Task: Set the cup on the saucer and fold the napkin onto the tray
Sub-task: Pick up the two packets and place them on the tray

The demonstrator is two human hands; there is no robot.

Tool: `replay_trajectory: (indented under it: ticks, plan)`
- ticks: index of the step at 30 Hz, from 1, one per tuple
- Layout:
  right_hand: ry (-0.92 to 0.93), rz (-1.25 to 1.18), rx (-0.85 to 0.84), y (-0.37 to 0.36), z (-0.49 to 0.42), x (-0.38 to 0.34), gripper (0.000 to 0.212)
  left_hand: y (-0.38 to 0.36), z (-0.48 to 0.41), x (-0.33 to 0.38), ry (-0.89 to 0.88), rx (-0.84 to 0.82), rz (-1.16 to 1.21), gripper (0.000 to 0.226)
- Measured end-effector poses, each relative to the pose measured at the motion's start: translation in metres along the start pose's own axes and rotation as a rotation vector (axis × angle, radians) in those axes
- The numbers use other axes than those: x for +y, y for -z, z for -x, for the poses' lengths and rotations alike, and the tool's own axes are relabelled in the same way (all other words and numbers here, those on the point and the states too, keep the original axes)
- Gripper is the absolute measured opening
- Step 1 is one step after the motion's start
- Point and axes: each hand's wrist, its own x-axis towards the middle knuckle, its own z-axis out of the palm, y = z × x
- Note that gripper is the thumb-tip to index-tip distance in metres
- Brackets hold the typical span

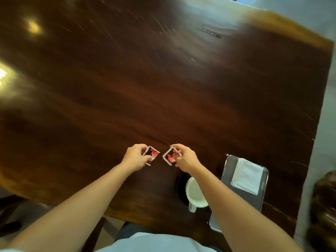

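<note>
A white cup (194, 192) stands on a dark saucer (181, 184) near the table's front edge, partly hidden by my right forearm. To its right a folded white napkin (248, 176) lies on a ribbed metal tray (229, 170). My left hand (135, 157) is closed on a small red, black and white card (151, 154). A second such card (171, 155) is pinched in my right hand (185, 158). Both hands hover over the table, left of the cup, with a small gap between the two cards.
The dark wooden table (163, 88) stretches far ahead and to the left. Its right edge runs beside the tray. A dark wooden object (323, 206) sits off the table at the right. A chair part (11, 211) shows at the lower left.
</note>
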Motion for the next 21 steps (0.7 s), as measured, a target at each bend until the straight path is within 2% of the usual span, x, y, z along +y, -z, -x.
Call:
replay_trajectory:
  ticks: [4,6,9,12,14,16,18,21]
  plan:
    - [0.109,-0.096,-0.057,0.003,0.031,-0.003,0.043,-0.016,0.034,0.015,0.013,-0.014,0.289,0.015]
    - [0.186,-0.102,-0.038,0.007,0.050,0.002,0.047,-0.022,0.059,0.030,-0.020,-0.135,0.470,0.016]
    - [0.255,-0.135,0.078,0.019,0.079,0.018,0.060,-0.034,0.098,0.052,-0.025,-0.318,0.759,0.021]
    - [0.340,-0.123,0.234,0.034,0.107,0.040,0.064,-0.061,0.128,0.065,-0.021,-0.356,0.899,0.032]
    - [0.349,-0.104,0.289,0.041,0.126,0.059,0.058,-0.085,0.143,0.073,-0.005,-0.377,0.991,0.040]
    - [0.329,-0.135,0.307,0.049,0.140,0.079,0.044,-0.110,0.158,0.079,-0.052,-0.413,0.980,0.038]
    - [0.275,-0.289,0.292,0.051,0.154,0.101,0.032,-0.128,0.173,0.080,-0.134,-0.450,0.939,0.032]
    - [0.155,-0.608,0.178,0.055,0.164,0.114,0.019,-0.140,0.174,0.077,-0.139,-0.443,0.995,0.026]
